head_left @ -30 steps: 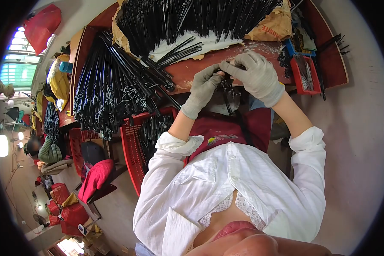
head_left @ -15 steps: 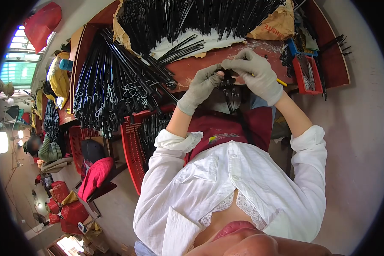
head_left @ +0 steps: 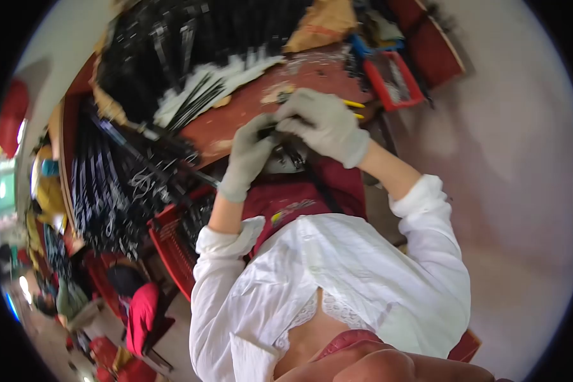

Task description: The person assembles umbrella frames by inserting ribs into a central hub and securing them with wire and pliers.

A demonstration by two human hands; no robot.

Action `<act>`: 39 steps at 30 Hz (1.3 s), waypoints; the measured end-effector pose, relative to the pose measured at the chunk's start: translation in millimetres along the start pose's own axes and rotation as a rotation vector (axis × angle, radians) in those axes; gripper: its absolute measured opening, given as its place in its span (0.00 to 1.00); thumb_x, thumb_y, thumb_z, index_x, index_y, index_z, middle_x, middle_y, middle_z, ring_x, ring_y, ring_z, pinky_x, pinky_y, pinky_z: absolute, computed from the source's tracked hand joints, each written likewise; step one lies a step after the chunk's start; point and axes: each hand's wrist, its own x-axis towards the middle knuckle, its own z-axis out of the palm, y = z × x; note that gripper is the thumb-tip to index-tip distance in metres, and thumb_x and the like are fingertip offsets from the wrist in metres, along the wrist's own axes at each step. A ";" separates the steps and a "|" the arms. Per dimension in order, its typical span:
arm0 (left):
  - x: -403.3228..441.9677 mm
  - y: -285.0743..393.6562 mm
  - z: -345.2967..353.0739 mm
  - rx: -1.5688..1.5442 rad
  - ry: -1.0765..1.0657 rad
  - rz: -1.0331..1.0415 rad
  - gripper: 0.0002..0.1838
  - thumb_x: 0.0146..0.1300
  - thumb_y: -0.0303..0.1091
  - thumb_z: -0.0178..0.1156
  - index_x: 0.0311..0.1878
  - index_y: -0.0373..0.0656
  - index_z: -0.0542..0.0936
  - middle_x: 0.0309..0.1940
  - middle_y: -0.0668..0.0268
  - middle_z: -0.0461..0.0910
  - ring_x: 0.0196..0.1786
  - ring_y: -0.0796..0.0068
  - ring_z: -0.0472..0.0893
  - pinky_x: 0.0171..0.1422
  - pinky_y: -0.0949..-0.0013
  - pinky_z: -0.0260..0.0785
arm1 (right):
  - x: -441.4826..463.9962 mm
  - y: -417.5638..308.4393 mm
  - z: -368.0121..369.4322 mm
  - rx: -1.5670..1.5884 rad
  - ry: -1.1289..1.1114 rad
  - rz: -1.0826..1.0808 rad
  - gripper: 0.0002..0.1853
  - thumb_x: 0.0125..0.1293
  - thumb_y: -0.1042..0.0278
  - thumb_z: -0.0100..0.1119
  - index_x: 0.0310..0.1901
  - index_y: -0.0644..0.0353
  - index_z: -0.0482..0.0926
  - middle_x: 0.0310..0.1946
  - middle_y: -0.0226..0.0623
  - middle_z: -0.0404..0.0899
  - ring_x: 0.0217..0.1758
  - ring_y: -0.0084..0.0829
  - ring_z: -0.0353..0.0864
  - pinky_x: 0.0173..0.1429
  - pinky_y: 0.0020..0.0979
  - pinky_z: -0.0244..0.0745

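My gloved left hand (head_left: 248,153) is closed around the top of a small bundle of thin black ribs (head_left: 291,155), like an umbrella frame, which hangs down over my lap. The gloved fingers of my right hand (head_left: 325,124) are pinched against the same top end, touching the left fingers. What exactly lies between the fingertips is hidden and blurred. Just beyond my right hand, yellow-handled pliers (head_left: 353,104) rest at the table edge, partly covered by the hand.
Black rods (head_left: 204,38) are heaped on the red-brown table (head_left: 248,105). More rods with white cords (head_left: 108,191) hang over the left edge. A red tray (head_left: 395,79) of thin pieces sits right; a red crate (head_left: 172,245) stands lower left. A person in pink (head_left: 143,315) sits behind.
The whole view has swung, so table and hands appear farther left and slightly tilted. Both hands stay together at the top of the black bundle; the right fingers have lowered a little onto it.
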 end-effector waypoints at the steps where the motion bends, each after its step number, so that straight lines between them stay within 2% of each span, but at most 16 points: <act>1: 0.8 2.3 1.3 0.059 -0.035 -0.010 0.11 0.57 0.23 0.60 0.44 0.36 0.79 0.35 0.69 0.78 0.37 0.82 0.75 0.43 0.75 0.68 | -3.5 1.0 -1.5 0.043 0.003 0.018 0.08 0.58 0.64 0.59 0.34 0.58 0.77 0.33 0.36 0.77 0.38 0.37 0.79 0.42 0.32 0.74; 2: -0.2 -5.6 1.5 0.143 -0.055 -0.013 0.10 0.55 0.22 0.61 0.42 0.36 0.79 0.40 0.64 0.80 0.43 0.76 0.79 0.47 0.72 0.70 | -7.8 6.0 -7.6 0.292 -0.078 0.159 0.08 0.59 0.63 0.59 0.36 0.58 0.78 0.33 0.36 0.77 0.39 0.38 0.78 0.43 0.33 0.74; 5: -16.4 -29.1 0.6 0.320 -0.082 0.110 0.11 0.53 0.21 0.62 0.42 0.38 0.79 0.46 0.60 0.79 0.51 0.67 0.79 0.54 0.71 0.69 | -21.9 45.5 -53.9 0.108 0.150 0.267 0.08 0.60 0.63 0.60 0.36 0.58 0.79 0.33 0.35 0.77 0.35 0.38 0.79 0.39 0.33 0.74; 6: -24.6 -47.8 -2.6 0.315 -0.073 0.217 0.14 0.51 0.20 0.63 0.42 0.42 0.80 0.51 0.59 0.78 0.56 0.59 0.77 0.57 0.68 0.69 | -30.2 70.7 -72.8 -0.288 0.156 0.370 0.08 0.59 0.61 0.60 0.36 0.55 0.80 0.34 0.35 0.78 0.36 0.39 0.79 0.39 0.34 0.74; 8: -30.0 -75.3 -2.0 0.485 -0.063 0.372 0.14 0.51 0.21 0.61 0.43 0.44 0.80 0.52 0.60 0.78 0.58 0.58 0.75 0.58 0.67 0.69 | -54.9 133.2 -106.6 -0.987 0.025 0.564 0.07 0.58 0.57 0.58 0.35 0.47 0.80 0.39 0.34 0.78 0.38 0.43 0.80 0.42 0.40 0.75; 9: -38.1 -81.9 -3.6 0.660 -0.059 0.518 0.15 0.51 0.21 0.60 0.43 0.45 0.80 0.54 0.61 0.77 0.60 0.56 0.74 0.59 0.66 0.69 | -62.9 151.5 -117.9 -1.054 -0.062 0.576 0.07 0.59 0.58 0.56 0.36 0.47 0.80 0.39 0.35 0.78 0.38 0.44 0.79 0.42 0.42 0.76; 11: -43.9 -84.0 -5.2 0.743 -0.094 0.438 0.22 0.48 0.20 0.61 0.49 0.45 0.80 0.59 0.61 0.73 0.65 0.55 0.68 0.64 0.64 0.65 | -73.7 184.4 -121.8 -1.129 -0.169 0.645 0.09 0.61 0.58 0.52 0.37 0.47 0.80 0.40 0.37 0.78 0.40 0.46 0.79 0.45 0.44 0.75; 14: -49.1 -68.1 -2.2 0.819 -0.055 0.341 0.24 0.50 0.23 0.58 0.53 0.51 0.78 0.62 0.60 0.70 0.66 0.53 0.66 0.65 0.63 0.65 | -69.9 173.7 -124.6 -1.063 -0.102 0.580 0.10 0.60 0.57 0.51 0.35 0.51 0.78 0.39 0.36 0.79 0.38 0.46 0.80 0.42 0.44 0.76; 16: -50.9 -64.0 -2.6 1.122 -0.028 0.339 0.24 0.53 0.26 0.53 0.56 0.56 0.77 0.64 0.59 0.67 0.66 0.51 0.64 0.66 0.59 0.63 | -64.0 154.9 -120.7 -1.053 -0.052 0.578 0.09 0.62 0.58 0.51 0.38 0.50 0.79 0.38 0.37 0.79 0.38 0.45 0.80 0.41 0.43 0.76; 18: -51.3 -67.9 -4.3 1.075 -0.038 0.334 0.24 0.54 0.27 0.52 0.56 0.57 0.77 0.64 0.58 0.66 0.66 0.50 0.64 0.67 0.58 0.62 | -65.7 137.6 -110.0 -1.004 -0.031 0.544 0.09 0.62 0.60 0.53 0.39 0.50 0.79 0.37 0.37 0.79 0.37 0.43 0.80 0.40 0.40 0.76; 20: -48.3 -69.8 -6.3 1.024 -0.087 0.373 0.25 0.53 0.26 0.51 0.56 0.57 0.76 0.64 0.55 0.64 0.66 0.47 0.63 0.68 0.53 0.60 | -60.3 111.5 -87.0 -0.566 0.319 0.285 0.08 0.61 0.67 0.56 0.42 0.53 0.79 0.36 0.38 0.80 0.37 0.37 0.82 0.40 0.33 0.76; 23: -48.0 -74.7 -5.1 1.082 -0.112 0.417 0.25 0.52 0.26 0.51 0.55 0.55 0.76 0.64 0.54 0.64 0.66 0.47 0.63 0.69 0.52 0.59 | -58.7 86.8 -25.1 -0.179 0.125 0.291 0.10 0.59 0.72 0.57 0.43 0.56 0.79 0.36 0.36 0.80 0.38 0.33 0.82 0.42 0.30 0.76; 24: -48.6 -74.7 -4.5 1.083 -0.118 0.427 0.25 0.52 0.25 0.51 0.55 0.54 0.76 0.64 0.54 0.63 0.66 0.47 0.64 0.69 0.51 0.59 | -55.9 84.6 -7.6 -0.210 -0.006 0.168 0.10 0.59 0.69 0.57 0.43 0.52 0.80 0.37 0.35 0.80 0.40 0.35 0.81 0.44 0.32 0.76; 26: -48.9 -75.2 -4.6 1.093 -0.123 0.442 0.24 0.52 0.25 0.51 0.55 0.54 0.76 0.64 0.54 0.63 0.66 0.47 0.64 0.69 0.51 0.59 | -53.4 87.4 26.1 -0.290 -0.230 0.251 0.08 0.59 0.63 0.57 0.41 0.42 0.80 0.38 0.31 0.77 0.43 0.37 0.78 0.44 0.36 0.74; 29: -48.2 -74.7 -6.2 1.105 -0.138 0.449 0.24 0.52 0.26 0.52 0.54 0.54 0.76 0.64 0.54 0.63 0.65 0.48 0.64 0.69 0.50 0.59 | -44.8 104.7 58.3 -0.419 -0.217 0.110 0.07 0.58 0.65 0.58 0.38 0.47 0.79 0.34 0.29 0.76 0.41 0.36 0.78 0.43 0.36 0.73; 39: -47.8 -76.2 -8.7 1.051 -0.116 0.489 0.23 0.51 0.25 0.54 0.53 0.54 0.76 0.63 0.55 0.64 0.64 0.47 0.66 0.67 0.49 0.62 | -37.9 113.6 68.9 -0.521 -0.252 0.125 0.06 0.57 0.66 0.58 0.36 0.47 0.78 0.35 0.29 0.76 0.42 0.36 0.77 0.41 0.38 0.74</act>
